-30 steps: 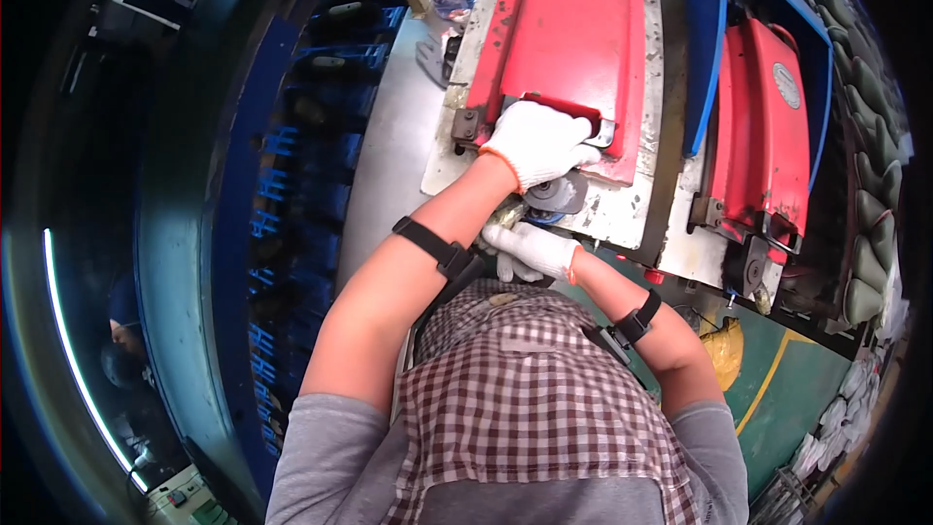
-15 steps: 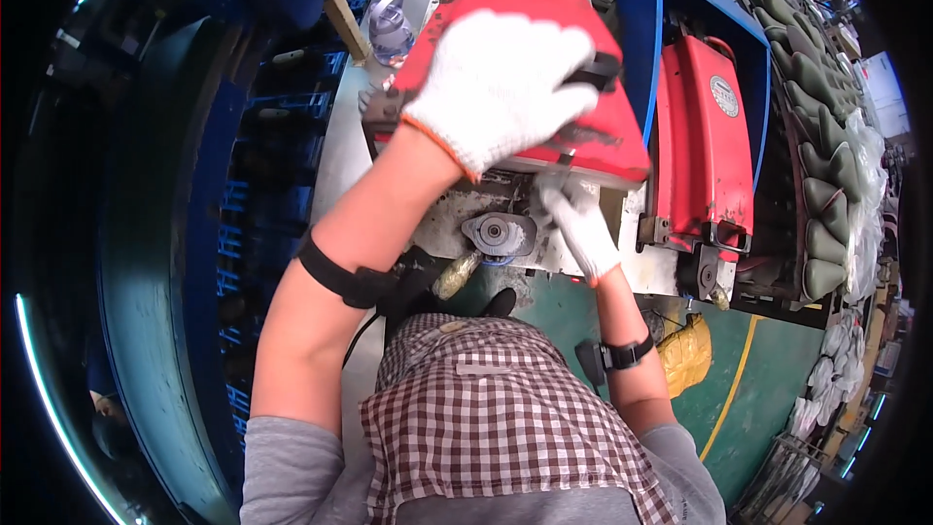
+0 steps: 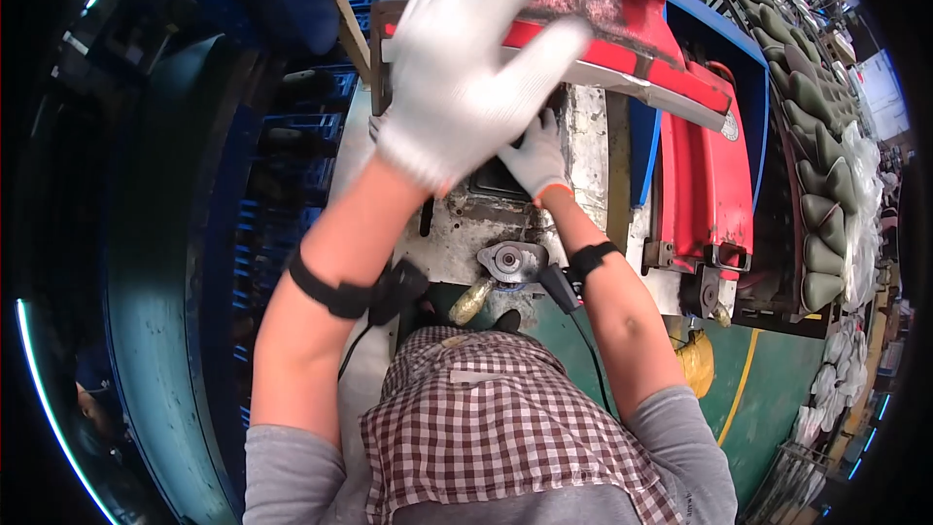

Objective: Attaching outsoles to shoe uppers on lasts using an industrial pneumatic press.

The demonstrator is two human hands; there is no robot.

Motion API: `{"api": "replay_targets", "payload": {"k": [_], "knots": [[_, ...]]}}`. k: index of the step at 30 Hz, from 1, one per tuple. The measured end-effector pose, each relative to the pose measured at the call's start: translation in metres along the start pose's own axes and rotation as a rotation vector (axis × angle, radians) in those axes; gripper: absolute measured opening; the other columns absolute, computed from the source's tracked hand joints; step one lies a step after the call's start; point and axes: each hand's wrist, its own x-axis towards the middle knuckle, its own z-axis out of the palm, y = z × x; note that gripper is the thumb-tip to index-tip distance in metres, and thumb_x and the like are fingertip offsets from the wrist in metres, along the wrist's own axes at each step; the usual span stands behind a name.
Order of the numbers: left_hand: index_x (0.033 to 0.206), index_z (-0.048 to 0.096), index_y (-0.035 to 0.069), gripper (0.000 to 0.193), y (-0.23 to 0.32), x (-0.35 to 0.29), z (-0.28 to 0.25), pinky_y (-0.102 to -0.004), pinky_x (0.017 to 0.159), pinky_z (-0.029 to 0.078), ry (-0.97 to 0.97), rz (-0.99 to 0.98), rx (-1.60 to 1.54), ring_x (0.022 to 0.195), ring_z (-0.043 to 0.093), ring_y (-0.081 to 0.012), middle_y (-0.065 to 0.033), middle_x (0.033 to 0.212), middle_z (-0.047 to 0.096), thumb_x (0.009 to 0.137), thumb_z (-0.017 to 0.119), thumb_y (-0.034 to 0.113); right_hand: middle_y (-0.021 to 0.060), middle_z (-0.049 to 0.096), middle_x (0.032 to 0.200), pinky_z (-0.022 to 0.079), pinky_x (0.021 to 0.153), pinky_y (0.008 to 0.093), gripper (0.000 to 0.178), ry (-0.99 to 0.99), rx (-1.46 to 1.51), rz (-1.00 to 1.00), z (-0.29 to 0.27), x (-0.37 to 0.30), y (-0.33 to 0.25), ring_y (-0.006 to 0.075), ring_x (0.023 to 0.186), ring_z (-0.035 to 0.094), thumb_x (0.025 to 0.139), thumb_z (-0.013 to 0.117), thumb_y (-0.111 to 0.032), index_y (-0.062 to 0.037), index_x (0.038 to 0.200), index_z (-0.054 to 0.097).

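The red machine cover (image 3: 671,24) is lifted and tilted, with its pale metal edge showing. In front of it is my left hand (image 3: 466,68), in a white knit glove and blurred. Its thumb and fingers stand apart, with nothing visible between them. Beneath the raised cover, my right hand (image 3: 537,157), also gloved, reaches over the dark tray-like part (image 3: 498,181) of the machine bed. Its fingers are spread, and whether they touch that part I cannot tell. A grey metal flange (image 3: 510,261) with a tape-wrapped handle (image 3: 471,301) sits at the bed's near end.
A second red machine (image 3: 714,165) stands at right in a blue frame (image 3: 763,117). Olive-green shaped pads (image 3: 812,126) line the rack beyond it. A wooden strip (image 3: 352,34) rises at the far left of the bed. A yellow bag (image 3: 695,365) lies on the green floor.
The red cover has swung up and shifted right. My left hand has come off its black handle and moved up; my right hand has moved up and left, in under the cover.
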Motion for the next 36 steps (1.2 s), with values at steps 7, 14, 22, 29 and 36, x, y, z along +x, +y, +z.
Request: {"api": "replay_targets", "payload": {"k": [7,14,22,29,36], "knots": [[0.15,0.044,-0.002,0.066,0.061,-0.211,-0.063,-0.0397,0.115,0.042,0.013,-1.161,-0.3,0.134,0.054,-0.0267,-0.015,0.143,0.056,0.09,0.07,0.004,0.0181,0.043,0.159,0.037,0.118,0.0362,0.076,-0.376,1.38,0.236,-0.048,-0.057,0.012,0.0254,0.144,0.045,0.096,0.059,-0.022,-0.0008,0.163,0.027],[0.154,0.039,0.004,0.083,0.069,-0.276,-0.037,-0.0441,0.115,0.045,0.397,-1.645,-1.418,0.136,0.054,-0.0293,-0.0159,0.148,0.055,0.092,0.073,0.047,0.0149,0.042,0.161,0.035,0.12,0.036,0.08,-0.699,1.591,0.167,-0.059,-0.147,-0.077,0.0244,0.145,0.045,0.094,0.062,-0.02,-0.0036,0.164,0.027],[0.12,0.065,0.008,0.036,0.05,-0.292,-0.123,-0.045,0.101,0.056,0.97,-1.904,-1.101,0.111,0.07,-0.0264,-0.0099,0.117,0.072,0.088,0.061,0.023,0.0177,0.054,0.15,0.025,0.124,0.0546,0.06,-0.301,0.121,-0.594,-0.042,-0.145,-0.056,0.0465,0.147,0.037,0.099,0.059,-0.045,-0.0107,0.148,0.053],[0.112,0.065,0.02,0.031,-0.064,-0.463,-0.219,-0.054,0.099,0.051,1.008,-2.083,-0.393,0.106,0.067,-0.028,-0.0038,0.112,0.07,0.082,0.071,0.029,0.0091,0.067,0.12,0.045,0.104,0.0498,0.035,-0.095,-0.124,-0.535,-0.029,-0.17,-0.027,0.036,0.122,0.058,0.088,0.072,-0.022,-0.0129,0.122,0.067],[0.123,0.069,0.012,0.042,-0.142,-0.489,-0.291,-0.0352,0.091,0.05,0.811,-1.874,0.486,0.1,0.063,-0.0171,-0.003,0.109,0.069,0.083,0.079,0.018,0.0099,0.068,0.109,0.048,0.095,0.0474,0.029,-0.109,-0.138,-0.487,-0.027,-0.168,-0.029,0.0342,0.105,0.063,0.087,0.071,-0.019,-0.0111,0.115,0.069]]}}
